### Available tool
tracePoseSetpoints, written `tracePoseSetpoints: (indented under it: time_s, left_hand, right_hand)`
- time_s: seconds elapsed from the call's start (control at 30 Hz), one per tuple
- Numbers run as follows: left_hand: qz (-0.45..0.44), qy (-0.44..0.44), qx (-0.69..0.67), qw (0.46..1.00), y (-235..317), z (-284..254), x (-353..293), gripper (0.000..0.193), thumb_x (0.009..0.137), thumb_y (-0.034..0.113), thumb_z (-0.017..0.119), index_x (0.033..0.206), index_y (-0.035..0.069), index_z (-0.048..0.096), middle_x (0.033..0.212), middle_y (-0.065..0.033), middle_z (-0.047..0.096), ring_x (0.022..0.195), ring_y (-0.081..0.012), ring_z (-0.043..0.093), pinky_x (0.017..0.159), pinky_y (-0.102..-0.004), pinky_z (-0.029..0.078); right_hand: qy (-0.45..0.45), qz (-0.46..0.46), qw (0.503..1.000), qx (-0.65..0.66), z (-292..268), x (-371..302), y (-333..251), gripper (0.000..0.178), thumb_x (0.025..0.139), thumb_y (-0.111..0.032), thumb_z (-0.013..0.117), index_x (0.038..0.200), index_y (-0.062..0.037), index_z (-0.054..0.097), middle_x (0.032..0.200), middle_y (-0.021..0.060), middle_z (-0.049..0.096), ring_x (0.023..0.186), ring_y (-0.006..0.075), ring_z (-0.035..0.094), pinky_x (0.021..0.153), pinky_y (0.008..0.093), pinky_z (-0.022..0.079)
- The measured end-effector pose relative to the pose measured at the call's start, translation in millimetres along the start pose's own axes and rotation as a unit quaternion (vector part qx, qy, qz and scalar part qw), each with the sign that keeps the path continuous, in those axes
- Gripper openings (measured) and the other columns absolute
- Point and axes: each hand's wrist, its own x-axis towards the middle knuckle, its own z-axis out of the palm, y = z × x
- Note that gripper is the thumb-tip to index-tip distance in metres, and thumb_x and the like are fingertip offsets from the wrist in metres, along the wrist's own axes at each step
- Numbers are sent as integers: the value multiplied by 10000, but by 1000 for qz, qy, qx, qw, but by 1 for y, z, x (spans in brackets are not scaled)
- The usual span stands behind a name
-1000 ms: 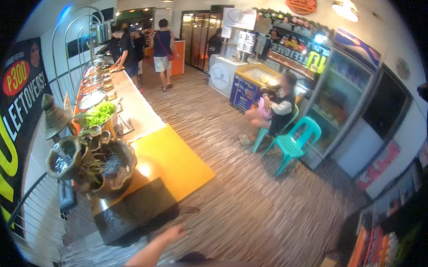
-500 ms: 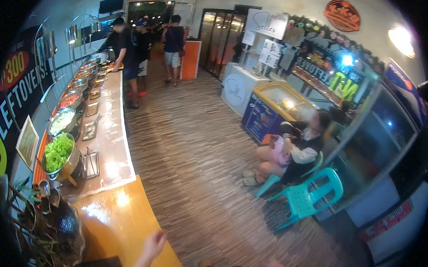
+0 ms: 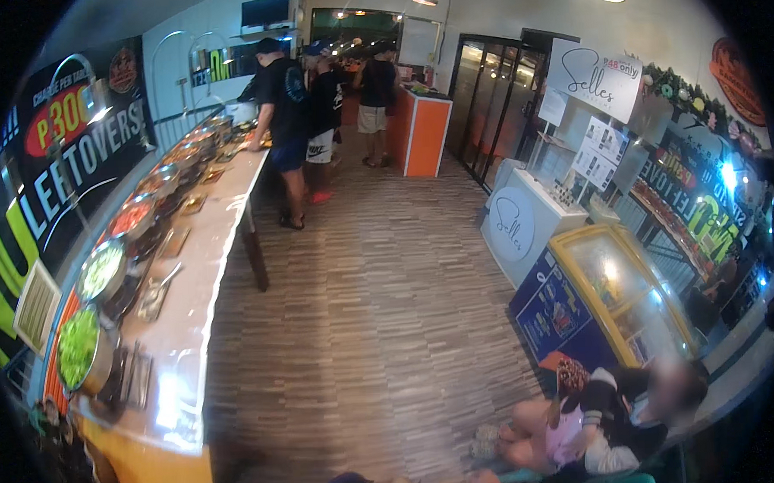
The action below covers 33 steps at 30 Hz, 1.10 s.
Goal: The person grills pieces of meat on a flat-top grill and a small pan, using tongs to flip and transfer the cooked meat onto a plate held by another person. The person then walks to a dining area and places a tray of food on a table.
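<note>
At the lower edge, my right hand (image 3: 486, 482) shows only in part, next to the seated person's legs. Its fingers are blurred and cut off, and I cannot make out anything in it. My left hand is out of view. Nearest on my left is a long buffet counter (image 3: 201, 288). Along its wall side stand a pot of green lettuce (image 3: 81, 345), a pot of pale chopped vegetables (image 3: 103, 273) and a pot of red pieces (image 3: 132, 220). Tongs lie on a small metal tray (image 3: 137, 382) beside the lettuce.
Wood-patterned floor (image 3: 363, 286) runs ahead between counter and freezer. A person (image 3: 282, 116) leans over the counter's far end, with others behind. An orange stand (image 3: 421, 136) is at the back. On the right are a white booth (image 3: 520, 227), a chest freezer (image 3: 563, 307) and a seated person (image 3: 619, 413).
My view has tilted up and moved forward along the counter. My left hand has dropped out of view. The seated person is now at the lower right edge, with the green chair mostly cut off.
</note>
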Motion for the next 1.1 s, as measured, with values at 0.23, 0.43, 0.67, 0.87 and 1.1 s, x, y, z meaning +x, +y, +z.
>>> tracePoseSetpoints:
  time_s: [0.23,0.43,0.67,0.87,1.1]
  left_hand:
    - [-86,-84,2,993,145,-82,144,399,950,307,523,1237,45,611,1251,-225,603,1177,-386,564,994,-468,457]
    - [57,-9,94,994,445,-278,360,393,954,288,522,1259,54,605,1257,-208,609,1193,-380,558,1002,-462,455]
    - [325,274,-115,898,910,-655,521,363,926,298,592,1161,24,627,1107,-188,681,1052,-363,636,902,-434,501]
    - [458,284,-273,797,1082,-722,653,290,978,290,565,1089,29,625,782,-32,584,691,-131,546,666,-323,484]
    - [-3,-2,41,999,1013,-575,769,417,944,304,559,1248,18,550,1143,-214,648,1029,-324,635,870,-425,502]
  right_hand:
    - [103,-118,986,49,-216,323,-188,404,877,-391,560,1105,-85,694,1095,194,685,1064,372,638,912,424,511]
    - [1,-93,994,-52,-239,504,-175,348,819,-359,637,997,-73,719,893,168,720,848,363,682,812,437,528]
    - [-151,202,961,111,-278,642,-153,413,850,-398,561,961,-32,716,925,183,713,861,335,689,791,468,526]
    - [-103,189,968,131,-430,839,-212,325,882,-277,531,976,-14,698,1011,192,699,928,331,676,814,460,526]
    - [74,-96,965,232,-693,1154,-326,149,828,-60,602,924,34,668,882,143,685,826,201,678,660,318,532]
